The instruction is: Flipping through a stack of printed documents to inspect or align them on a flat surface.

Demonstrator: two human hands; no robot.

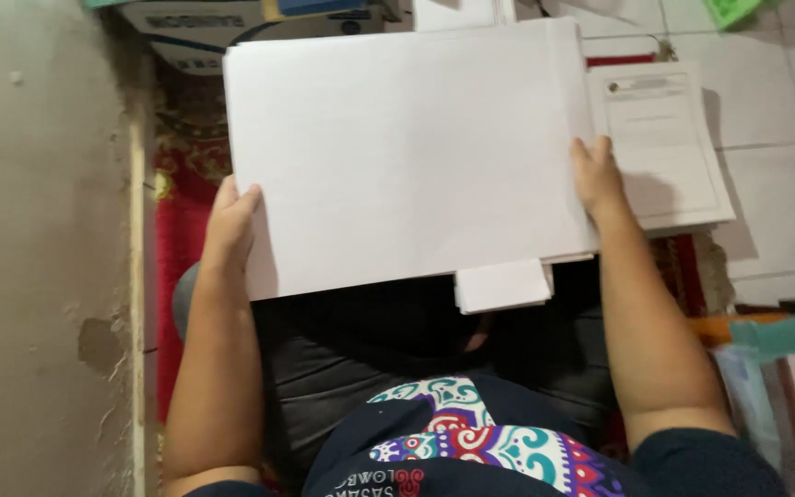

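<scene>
You are holding one thick stack of white paper (407, 156) over your lap, and everything else here is being placed against that stack. Your left hand (230, 221) is gripping the stack's left edge, fingers curled over the margin near its lower corner. Your right hand (597, 177) is gripping the stack's right edge, fingertips lying on the top sheet about halfway down that side. Both hands are closed on the paper, one at each side, and the stack is tilting slightly, its left side sitting lower in view.

One smaller bundle of white sheets (501, 285) is sticking out from under the stack's bottom edge, just right of its middle. One printed document (669, 147) is lying on the pale tiled floor (784, 120) just beyond the stack's right edge, partly covered by it and by your right hand. One red patterned rug (181, 193) is showing past the stack's left edge. One cardboard box (195, 28) is sitting beyond the stack's top left corner. Below the stack, your dark trousers (370, 359) are filling the space between your two forearms.
</scene>
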